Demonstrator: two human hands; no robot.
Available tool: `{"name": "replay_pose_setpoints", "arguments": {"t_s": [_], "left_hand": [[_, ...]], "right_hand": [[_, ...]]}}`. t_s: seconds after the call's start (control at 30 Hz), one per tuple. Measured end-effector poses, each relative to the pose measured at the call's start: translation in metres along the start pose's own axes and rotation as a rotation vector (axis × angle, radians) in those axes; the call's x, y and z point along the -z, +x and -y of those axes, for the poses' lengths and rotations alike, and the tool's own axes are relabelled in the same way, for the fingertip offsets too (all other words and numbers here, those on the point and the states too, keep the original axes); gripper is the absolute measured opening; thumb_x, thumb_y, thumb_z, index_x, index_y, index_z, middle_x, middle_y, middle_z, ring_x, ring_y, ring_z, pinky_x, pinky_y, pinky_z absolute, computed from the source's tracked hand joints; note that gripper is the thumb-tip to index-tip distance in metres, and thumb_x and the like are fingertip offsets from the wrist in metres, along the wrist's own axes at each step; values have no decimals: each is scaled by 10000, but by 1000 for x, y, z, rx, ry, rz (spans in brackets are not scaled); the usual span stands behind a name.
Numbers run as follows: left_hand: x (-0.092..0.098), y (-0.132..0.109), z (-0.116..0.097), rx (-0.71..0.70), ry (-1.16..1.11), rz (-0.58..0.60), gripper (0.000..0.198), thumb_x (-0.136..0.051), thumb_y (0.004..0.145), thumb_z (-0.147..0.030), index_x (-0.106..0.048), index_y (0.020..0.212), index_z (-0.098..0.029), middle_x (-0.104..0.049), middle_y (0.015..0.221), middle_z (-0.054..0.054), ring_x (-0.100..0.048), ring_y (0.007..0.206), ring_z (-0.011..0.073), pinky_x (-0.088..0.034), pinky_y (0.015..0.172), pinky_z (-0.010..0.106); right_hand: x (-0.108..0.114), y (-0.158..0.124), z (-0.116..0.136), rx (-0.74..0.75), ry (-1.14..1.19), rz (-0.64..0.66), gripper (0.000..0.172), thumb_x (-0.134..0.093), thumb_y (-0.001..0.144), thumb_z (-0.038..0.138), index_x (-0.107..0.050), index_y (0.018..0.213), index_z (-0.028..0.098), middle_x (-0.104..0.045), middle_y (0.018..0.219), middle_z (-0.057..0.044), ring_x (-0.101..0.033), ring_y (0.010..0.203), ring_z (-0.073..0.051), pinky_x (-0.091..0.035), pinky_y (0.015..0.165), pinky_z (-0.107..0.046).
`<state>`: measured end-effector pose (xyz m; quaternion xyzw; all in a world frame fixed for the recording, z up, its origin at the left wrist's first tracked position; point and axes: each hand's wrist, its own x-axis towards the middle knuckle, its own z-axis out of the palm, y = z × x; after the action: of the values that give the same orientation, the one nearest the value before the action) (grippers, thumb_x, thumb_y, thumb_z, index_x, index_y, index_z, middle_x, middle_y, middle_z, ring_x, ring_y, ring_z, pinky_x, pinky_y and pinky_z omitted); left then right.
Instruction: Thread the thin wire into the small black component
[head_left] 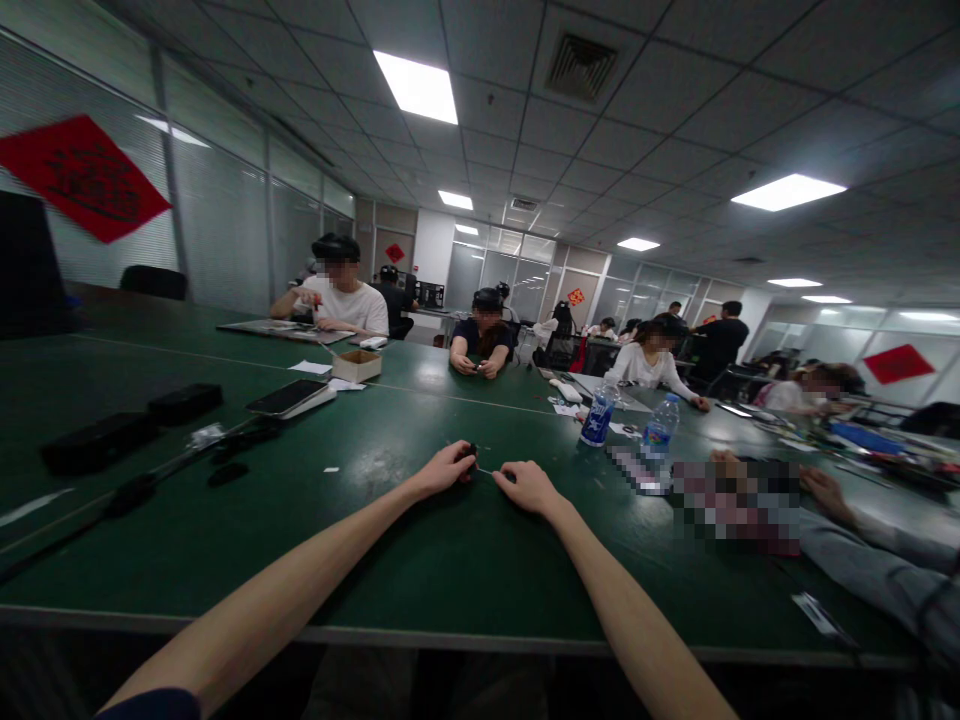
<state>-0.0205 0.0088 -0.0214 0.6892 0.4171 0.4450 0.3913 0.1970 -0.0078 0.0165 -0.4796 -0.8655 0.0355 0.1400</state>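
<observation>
Over the green table (420, 560), my two hands are close together with a narrow gap between them. My left hand (447, 468) is closed around a small dark object (471, 453), mostly covered by the fingers; its kind cannot be made out. My right hand (529, 488) pinches a thin tool that looks like a small screwdriver (486, 471). Its slim, pale shaft points left toward the dark object. Whether its tip touches that object is hidden. A small white scrap (331, 469) lies left of my left hand.
Left are black blocks (184, 402), a phone-like slab (291, 396) and a dark rod (187, 455). A cardboard box (356, 366) stands farther back. Two bottles (598, 412) (658, 430) stand right, near another person's hands (829, 492). Other people sit across the table.
</observation>
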Motion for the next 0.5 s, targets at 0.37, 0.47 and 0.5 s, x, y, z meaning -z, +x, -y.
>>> {"name": "replay_pose_setpoints", "arguments": {"t_s": [0.37, 0.47, 0.5], "left_hand": [[1, 1, 4, -21, -12, 18, 347, -499, 801, -457, -540, 970, -157, -615, 854, 49, -556, 599, 126, -448, 570, 252], [1, 0, 3, -24, -8, 17, 346, -495, 804, -458, -541, 969, -156, -615, 852, 48, -558, 604, 126, -450, 574, 252], [1, 0, 2, -25, -9, 18, 346, -494, 805, -457, -540, 970, -157, -616, 852, 48, -559, 608, 127, -451, 576, 253]], "right_hand": [[-1, 1, -2, -12, 18, 11, 476, -346, 895, 572, -670, 940, 226, -664, 942, -56, -580, 822, -175, -381, 663, -237], [-1, 1, -2, -19, 18, 13, 468, -351, 896, 566, -672, 943, 229, -662, 958, -53, -580, 834, -175, -384, 668, -236], [-1, 1, -2, -17, 18, 12, 466, -351, 896, 564, -672, 946, 231, -661, 963, -53, -580, 837, -175, -386, 670, -237]]}}
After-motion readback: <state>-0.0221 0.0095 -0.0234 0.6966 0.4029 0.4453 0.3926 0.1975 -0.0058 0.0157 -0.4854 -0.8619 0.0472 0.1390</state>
